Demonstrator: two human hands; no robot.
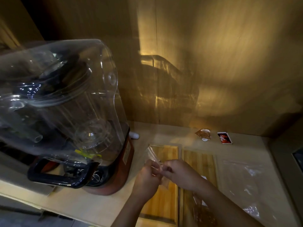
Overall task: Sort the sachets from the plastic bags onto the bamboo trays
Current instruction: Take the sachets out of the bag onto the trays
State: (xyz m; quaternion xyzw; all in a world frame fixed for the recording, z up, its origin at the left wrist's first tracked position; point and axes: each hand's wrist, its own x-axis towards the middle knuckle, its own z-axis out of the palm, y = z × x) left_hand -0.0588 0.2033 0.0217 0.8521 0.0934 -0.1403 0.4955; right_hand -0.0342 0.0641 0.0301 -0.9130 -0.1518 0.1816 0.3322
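Both forearms rise from the near edge of the worktop (91, 208) and meet above the left bamboo tray (165, 200). Left hand (148, 175) and right hand (178, 173) are pinched together on a clear plastic bag (153, 155), each grip clamped on its crumpled film, the bag's free end sticking up toward the far edge. What the bag holds is too blurred to tell. Just beside the left tray lies the right bamboo tray (199, 161), with a brown packet (203, 213) on its near part under the right forearm. Another clear plastic bag (247, 185) lies flat toward the right edge. Near the far edge sit a torn brown sachet (203, 134) and, close beside it, a red and black sachet (224, 137). A blender (65, 112) under a clear cover fills the left side.
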